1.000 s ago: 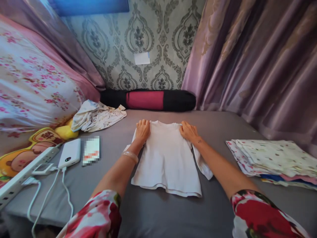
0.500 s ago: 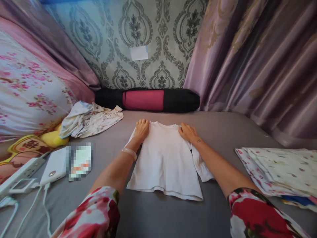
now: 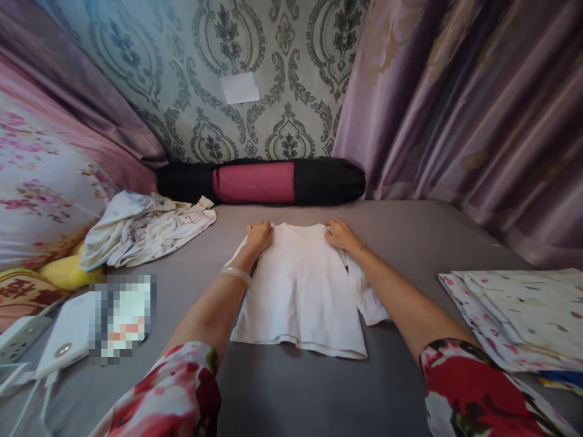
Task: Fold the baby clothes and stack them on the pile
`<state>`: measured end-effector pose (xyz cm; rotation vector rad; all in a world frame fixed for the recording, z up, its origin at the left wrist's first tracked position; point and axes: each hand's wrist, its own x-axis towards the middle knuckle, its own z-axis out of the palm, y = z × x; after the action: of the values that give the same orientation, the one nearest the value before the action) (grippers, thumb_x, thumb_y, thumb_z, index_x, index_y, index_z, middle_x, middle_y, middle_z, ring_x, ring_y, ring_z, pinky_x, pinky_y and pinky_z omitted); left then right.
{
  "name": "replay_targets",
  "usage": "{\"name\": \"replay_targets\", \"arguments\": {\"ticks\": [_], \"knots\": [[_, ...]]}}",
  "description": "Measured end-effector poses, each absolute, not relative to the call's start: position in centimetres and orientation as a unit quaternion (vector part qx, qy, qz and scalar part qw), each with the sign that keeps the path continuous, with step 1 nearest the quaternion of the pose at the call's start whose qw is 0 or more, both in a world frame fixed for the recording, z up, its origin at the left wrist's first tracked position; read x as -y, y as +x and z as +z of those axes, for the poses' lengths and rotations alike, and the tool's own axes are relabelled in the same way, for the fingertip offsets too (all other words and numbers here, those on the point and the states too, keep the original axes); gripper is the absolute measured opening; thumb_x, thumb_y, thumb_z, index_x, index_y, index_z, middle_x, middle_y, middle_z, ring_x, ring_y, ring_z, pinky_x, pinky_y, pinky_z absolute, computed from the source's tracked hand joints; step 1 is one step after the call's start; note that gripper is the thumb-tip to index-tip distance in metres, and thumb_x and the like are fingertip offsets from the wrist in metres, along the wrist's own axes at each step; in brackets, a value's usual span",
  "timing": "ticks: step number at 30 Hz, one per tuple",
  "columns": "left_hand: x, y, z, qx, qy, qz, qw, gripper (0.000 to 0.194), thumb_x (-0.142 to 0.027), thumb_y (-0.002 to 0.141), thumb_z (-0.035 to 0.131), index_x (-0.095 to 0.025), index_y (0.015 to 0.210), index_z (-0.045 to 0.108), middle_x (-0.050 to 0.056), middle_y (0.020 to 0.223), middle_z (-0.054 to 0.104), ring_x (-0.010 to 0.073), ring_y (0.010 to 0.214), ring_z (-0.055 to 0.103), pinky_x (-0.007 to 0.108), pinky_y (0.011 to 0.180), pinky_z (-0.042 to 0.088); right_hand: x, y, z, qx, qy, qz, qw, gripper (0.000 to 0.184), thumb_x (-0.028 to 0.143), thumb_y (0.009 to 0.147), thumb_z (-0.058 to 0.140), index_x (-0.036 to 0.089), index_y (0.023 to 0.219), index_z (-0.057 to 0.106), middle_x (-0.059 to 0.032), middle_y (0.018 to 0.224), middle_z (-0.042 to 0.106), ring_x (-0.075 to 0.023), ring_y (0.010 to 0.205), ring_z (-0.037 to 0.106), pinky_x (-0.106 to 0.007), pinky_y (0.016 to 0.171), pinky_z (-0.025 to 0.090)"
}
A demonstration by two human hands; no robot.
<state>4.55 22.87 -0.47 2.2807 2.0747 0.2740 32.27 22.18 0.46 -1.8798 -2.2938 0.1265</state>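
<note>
A small white long-sleeved shirt (image 3: 298, 291) lies spread out flat on the grey bed sheet (image 3: 319, 400), its neckline away from me and its hem towards me. My left hand (image 3: 259, 235) is closed on the shirt's left shoulder, with a pale bangle on that wrist. At the other shoulder my right hand (image 3: 340, 234) pinches the cloth beside the collar. The right sleeve sticks out below my right forearm; most of the left sleeve is hidden behind my left arm.
A black and red roll-shaped bag (image 3: 255, 182) lies against the wall. To the left are a crumpled printed garment (image 3: 150, 227), a yellow plush (image 3: 68, 270), a white power bank (image 3: 70, 334) with cables and a power strip (image 3: 22, 334). Folded printed clothes (image 3: 523, 309) are stacked at right.
My view has shifted closer, so the side objects sit farther out. Both hands stay at the shirt's shoulders, and the shirt lies nearly as before.
</note>
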Motion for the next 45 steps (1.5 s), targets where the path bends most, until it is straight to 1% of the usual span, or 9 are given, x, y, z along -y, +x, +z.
{"name": "replay_targets", "arguments": {"ticks": [13,18,21,24,30,33,36,39,45], "knots": [[-23.2,7.6,-0.1,-0.732,0.676,0.086,0.01,0.03,-0.033,0.094,0.044,-0.015,0.115,0.057,0.015,0.123,0.062,0.0303,0.116,0.054,0.042,0.096,0.036,-23.7,31.9,-0.5,0.78,-0.598,0.07,0.169,0.03,0.031,0.093,0.054,0.017,0.119,0.063,-0.0112,0.119,0.061,-0.0218,0.114,0.053,-0.03,0.097,0.038],[-21.9,8.6,1.0,-0.68,0.723,0.115,-0.043,0.035,-0.028,0.091,0.049,-0.013,0.122,0.053,0.018,0.127,0.056,0.0327,0.118,0.049,0.044,0.095,0.036,-19.0,35.7,2.2,0.749,-0.614,0.09,0.231,0.022,0.026,0.092,0.049,0.017,0.107,0.063,-0.0091,0.104,0.065,-0.0193,0.095,0.059,-0.027,0.08,0.043],[-21.3,10.1,1.2,-0.62,0.775,0.124,-0.005,0.03,-0.026,0.092,0.046,-0.016,0.118,0.056,0.015,0.123,0.058,0.0313,0.116,0.051,0.045,0.095,0.037,-13.8,38.1,3.9,0.78,-0.578,0.171,0.168,0.018,0.028,0.09,0.049,0.017,0.088,0.064,-0.0034,0.08,0.066,-0.0151,0.072,0.057,-0.025,0.064,0.038],[-20.9,12.7,0.7,-0.533,0.834,0.133,0.049,0.025,-0.023,0.091,0.046,-0.017,0.11,0.06,0.012,0.117,0.062,0.0279,0.111,0.055,0.045,0.095,0.039,-8.7,39.3,5.0,0.801,-0.537,0.252,0.078,0.02,0.033,0.088,0.052,0.018,0.079,0.062,-0.0016,0.074,0.064,-0.014,0.066,0.054,-0.025,0.06,0.034],[-20.0,19.2,-1.5,-0.389,0.893,0.193,0.115,0.023,-0.013,0.085,0.045,-0.016,0.097,0.065,0.011,0.1,0.066,0.023,0.1,0.059,0.038,0.094,0.046,-3.2,39.9,4.6,0.84,-0.476,0.258,0.001,0.038,0.043,0.069,0.073,0.019,0.094,0.057,-0.0066,0.103,0.058,-0.0214,0.092,0.054,-0.029,0.077,0.041],[-19.0,21.2,-2.7,-0.378,0.882,0.252,0.126,0.024,-0.013,0.086,0.042,-0.016,0.098,0.063,0.012,0.103,0.065,0.0221,0.101,0.059,0.037,0.094,0.047,-2.8,40.0,4.1,0.843,-0.474,0.252,0.003,0.032,0.038,0.073,0.068,0.018,0.095,0.056,-0.0074,0.105,0.056,-0.0221,0.096,0.053,-0.029,0.08,0.041],[-18.2,21.8,-3.6,-0.388,0.863,0.298,0.123,0.026,-0.014,0.089,0.04,-0.015,0.105,0.062,0.013,0.109,0.065,0.0221,0.106,0.057,0.038,0.098,0.045,-3.0,40.3,4.0,0.849,-0.471,0.237,0.027,0.011,0.027,0.082,0.054,0.019,0.088,0.057,-0.0054,0.095,0.059,-0.0182,0.085,0.054,-0.027,0.075,0.039],[-17.9,21.7,-4.0,-0.393,0.862,0.295,0.125,0.03,-0.016,0.091,0.04,-0.014,0.114,0.06,0.012,0.121,0.063,0.0224,0.116,0.055,0.039,0.104,0.042,-3.8,41.1,4.0,0.825,-0.506,0.239,0.075,0.01,0.026,0.082,0.052,0.019,0.084,0.058,-0.0025,0.083,0.062,-0.0157,0.073,0.054,-0.026,0.066,0.037],[-17.6,21.8,-3.3,-0.444,0.862,0.213,0.123,0.04,-0.026,0.097,0.034,-0.02,0.131,0.054,0.007,0.141,0.053,0.0249,0.135,0.042,0.044,0.113,0.032,-7.7,45.6,3.9,0.628,-0.653,0.277,0.322,0.013,0.029,0.077,0.055,0.018,0.084,0.06,-0.0015,0.075,0.063,-0.0148,0.068,0.057,-0.024,0.061,0.042]]}}
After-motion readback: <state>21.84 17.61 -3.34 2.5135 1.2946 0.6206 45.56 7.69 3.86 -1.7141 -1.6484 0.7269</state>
